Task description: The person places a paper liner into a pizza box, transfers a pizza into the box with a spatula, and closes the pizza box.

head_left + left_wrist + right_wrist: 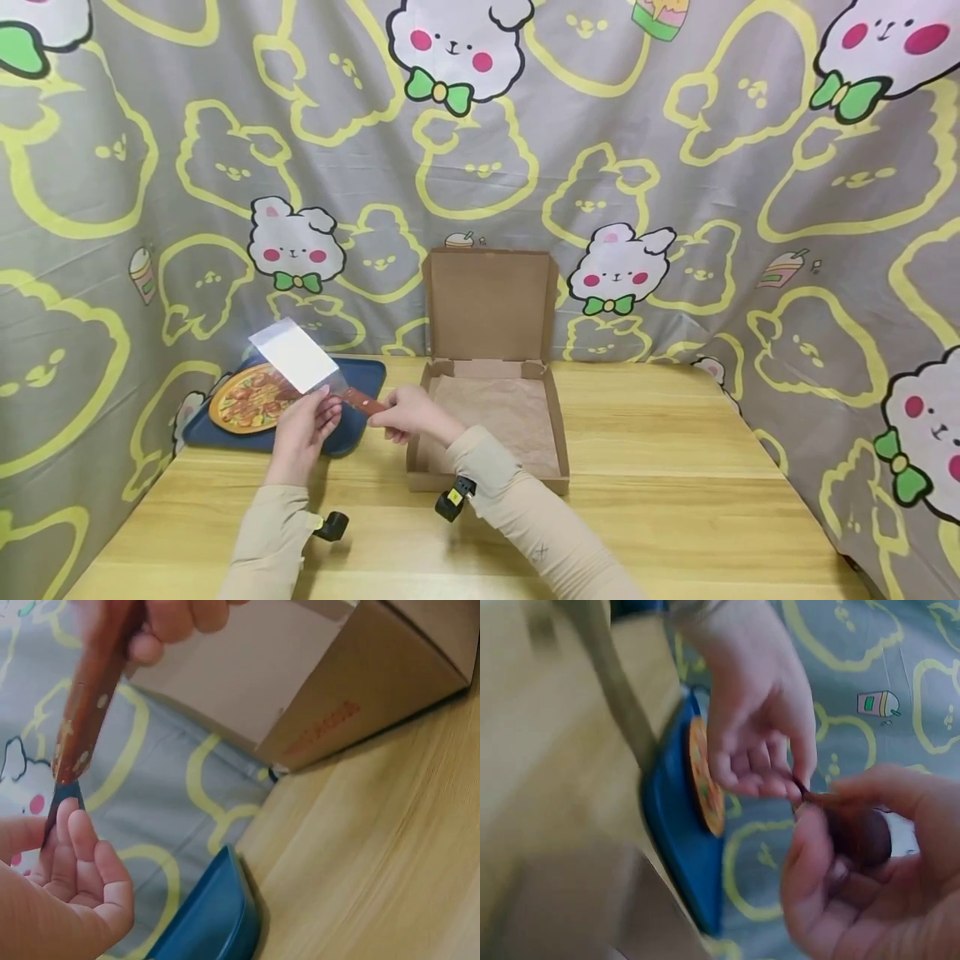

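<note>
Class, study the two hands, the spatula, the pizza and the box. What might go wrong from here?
1. The left hand pinches the spatula beside its blade; a slip might drop the blade onto the pizza.
2. In the head view, the right sleeve crosses the front of the open box; a swing could knock it.
3. The pizza lies toward the left side of the tray; a hard push might slide it off.
</note>
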`<action>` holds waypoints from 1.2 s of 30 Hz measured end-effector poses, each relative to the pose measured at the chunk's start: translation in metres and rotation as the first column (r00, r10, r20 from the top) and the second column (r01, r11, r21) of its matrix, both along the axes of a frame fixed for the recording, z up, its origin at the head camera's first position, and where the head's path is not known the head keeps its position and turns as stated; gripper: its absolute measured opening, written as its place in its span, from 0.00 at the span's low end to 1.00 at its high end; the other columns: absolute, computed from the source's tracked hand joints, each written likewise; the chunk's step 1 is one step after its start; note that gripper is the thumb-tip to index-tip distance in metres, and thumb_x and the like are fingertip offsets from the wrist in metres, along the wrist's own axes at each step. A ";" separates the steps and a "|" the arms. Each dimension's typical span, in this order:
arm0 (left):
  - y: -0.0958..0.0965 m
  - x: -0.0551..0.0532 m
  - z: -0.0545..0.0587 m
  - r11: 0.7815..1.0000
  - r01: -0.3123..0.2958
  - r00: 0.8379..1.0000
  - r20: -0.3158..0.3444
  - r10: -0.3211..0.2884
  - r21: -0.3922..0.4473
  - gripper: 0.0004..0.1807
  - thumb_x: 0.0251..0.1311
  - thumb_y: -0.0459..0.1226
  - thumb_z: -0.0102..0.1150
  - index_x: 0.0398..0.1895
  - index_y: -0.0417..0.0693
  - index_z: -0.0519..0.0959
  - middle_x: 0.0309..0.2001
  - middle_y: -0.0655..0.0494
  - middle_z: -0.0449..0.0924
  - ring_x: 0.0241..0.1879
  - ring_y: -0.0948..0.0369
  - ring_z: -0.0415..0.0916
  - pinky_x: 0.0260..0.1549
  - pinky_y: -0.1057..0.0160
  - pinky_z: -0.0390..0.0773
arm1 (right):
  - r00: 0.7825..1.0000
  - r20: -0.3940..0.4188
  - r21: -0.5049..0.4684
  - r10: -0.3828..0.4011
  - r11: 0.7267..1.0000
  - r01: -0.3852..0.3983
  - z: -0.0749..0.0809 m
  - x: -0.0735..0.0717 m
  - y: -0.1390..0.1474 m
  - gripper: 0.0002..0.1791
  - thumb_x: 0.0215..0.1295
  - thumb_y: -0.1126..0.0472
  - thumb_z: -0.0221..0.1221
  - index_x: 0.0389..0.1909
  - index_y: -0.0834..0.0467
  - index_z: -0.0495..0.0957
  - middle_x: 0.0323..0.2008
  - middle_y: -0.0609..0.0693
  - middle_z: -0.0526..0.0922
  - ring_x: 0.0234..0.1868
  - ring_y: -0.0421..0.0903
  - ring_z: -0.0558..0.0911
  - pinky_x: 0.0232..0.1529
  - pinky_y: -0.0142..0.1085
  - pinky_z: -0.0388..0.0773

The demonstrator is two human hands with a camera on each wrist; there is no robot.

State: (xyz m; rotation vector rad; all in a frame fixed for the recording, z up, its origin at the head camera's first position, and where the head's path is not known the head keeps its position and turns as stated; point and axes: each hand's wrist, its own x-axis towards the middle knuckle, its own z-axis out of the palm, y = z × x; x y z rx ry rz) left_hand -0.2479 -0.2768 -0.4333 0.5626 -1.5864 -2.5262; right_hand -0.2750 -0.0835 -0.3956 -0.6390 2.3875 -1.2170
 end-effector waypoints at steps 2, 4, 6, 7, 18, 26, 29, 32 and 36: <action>0.006 0.000 0.002 1.000 -0.013 1.000 -0.017 0.013 -0.005 0.12 0.69 0.40 0.54 0.26 0.53 0.79 0.21 0.63 0.83 0.25 0.68 0.80 0.35 0.71 0.80 | 0.982 -0.184 0.104 -0.029 0.993 0.049 0.004 -0.003 0.003 0.11 0.58 0.59 0.64 0.22 0.60 0.77 0.12 0.44 0.72 0.13 0.37 0.70 0.15 0.26 0.71; 0.012 0.000 0.003 1.000 -0.022 0.999 -0.035 0.022 -0.008 0.10 0.69 0.40 0.55 0.28 0.52 0.78 0.22 0.64 0.83 0.25 0.69 0.80 0.36 0.71 0.80 | 0.936 -0.350 0.202 -0.041 0.972 0.118 0.008 -0.006 0.005 0.10 0.56 0.59 0.65 0.22 0.59 0.77 0.14 0.43 0.70 0.14 0.38 0.68 0.15 0.27 0.66; 0.019 0.000 0.004 0.999 -0.033 0.998 -0.052 0.033 -0.011 0.09 0.69 0.41 0.55 0.29 0.52 0.78 0.22 0.64 0.84 0.25 0.69 0.79 0.37 0.71 0.80 | 0.867 -0.498 0.286 -0.017 0.940 0.183 0.011 -0.007 0.006 0.10 0.56 0.58 0.65 0.22 0.58 0.77 0.16 0.43 0.70 0.16 0.39 0.67 0.16 0.29 0.62; 0.023 0.000 0.004 0.999 -0.041 0.997 -0.063 0.041 -0.002 0.09 0.69 0.41 0.55 0.29 0.52 0.78 0.22 0.64 0.84 0.25 0.69 0.80 0.37 0.71 0.80 | 0.836 -0.549 0.313 -0.005 0.926 0.211 0.012 -0.007 0.006 0.10 0.56 0.57 0.65 0.23 0.58 0.78 0.17 0.44 0.71 0.16 0.39 0.67 0.16 0.31 0.62; 0.062 0.000 0.003 0.998 -0.062 0.987 -0.145 0.064 0.019 0.12 0.69 0.38 0.54 0.26 0.51 0.78 0.20 0.63 0.84 0.23 0.69 0.79 0.32 0.72 0.80 | 0.672 -0.740 0.429 -0.022 0.754 0.497 0.011 0.000 -0.007 0.07 0.61 0.57 0.60 0.25 0.48 0.84 0.24 0.44 0.85 0.20 0.42 0.79 0.09 0.40 0.67; 0.072 0.002 0.005 0.998 -0.051 0.986 -0.155 0.057 0.044 0.09 0.69 0.39 0.55 0.30 0.48 0.76 0.21 0.62 0.84 0.23 0.70 0.80 0.33 0.72 0.80 | 0.626 -0.780 0.405 -0.005 0.759 0.511 0.009 -0.006 0.000 0.08 0.60 0.59 0.59 0.24 0.48 0.85 0.23 0.45 0.85 0.19 0.41 0.77 0.09 0.37 0.61; 0.073 0.002 0.005 0.998 -0.056 0.985 -0.164 0.061 0.037 0.10 0.69 0.40 0.56 0.29 0.48 0.78 0.21 0.62 0.84 0.23 0.70 0.80 0.33 0.72 0.81 | 0.625 -0.780 0.404 -0.007 0.758 0.512 0.008 -0.008 0.001 0.08 0.60 0.58 0.59 0.24 0.47 0.85 0.24 0.45 0.86 0.20 0.41 0.78 0.10 0.37 0.63; 0.074 0.002 0.005 0.998 -0.055 0.985 -0.162 0.059 0.029 0.10 0.69 0.40 0.55 0.29 0.49 0.78 0.21 0.63 0.84 0.23 0.70 0.80 0.32 0.72 0.80 | 0.629 -0.778 0.405 -0.011 0.756 0.515 0.007 -0.009 0.001 0.08 0.60 0.57 0.60 0.25 0.46 0.85 0.25 0.45 0.87 0.21 0.41 0.79 0.12 0.38 0.65; 0.075 0.004 0.007 0.999 -0.037 0.988 -0.148 0.039 0.016 0.10 0.70 0.42 0.54 0.31 0.49 0.77 0.22 0.64 0.84 0.24 0.70 0.79 0.33 0.71 0.80 | 0.616 -0.788 0.402 0.001 0.758 0.513 0.006 -0.010 0.002 0.07 0.60 0.55 0.61 0.25 0.47 0.85 0.25 0.46 0.87 0.22 0.43 0.81 0.12 0.38 0.66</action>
